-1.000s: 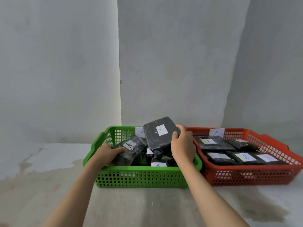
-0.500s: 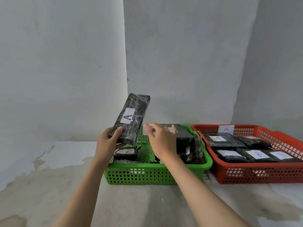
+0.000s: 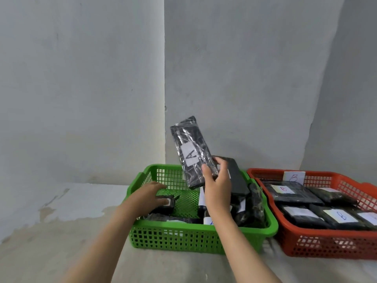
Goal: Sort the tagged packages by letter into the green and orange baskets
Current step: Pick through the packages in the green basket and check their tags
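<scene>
A long black wrapped package tagged A [image 3: 192, 151] is held upright above the green basket [image 3: 183, 238], gripped at its lower end by my right hand [image 3: 217, 185]. Inside the basket's left part, my left hand [image 3: 150, 196] rests on a small black package [image 3: 166, 202] with a white tag; whether the fingers grip it I cannot tell. More black packages lean at the green basket's right side. The orange basket [image 3: 326, 246] to the right carries a B label and several black packages tagged B [image 3: 340, 216].
Both baskets stand side by side on a stained grey concrete floor [image 3: 61, 231] against a grey wall with a corner edge behind the green basket. Bare floor lies to the left and in front.
The long A package passed from my left hand to my right and tilted the other way. My left hand dropped into the green basket onto the small package.
</scene>
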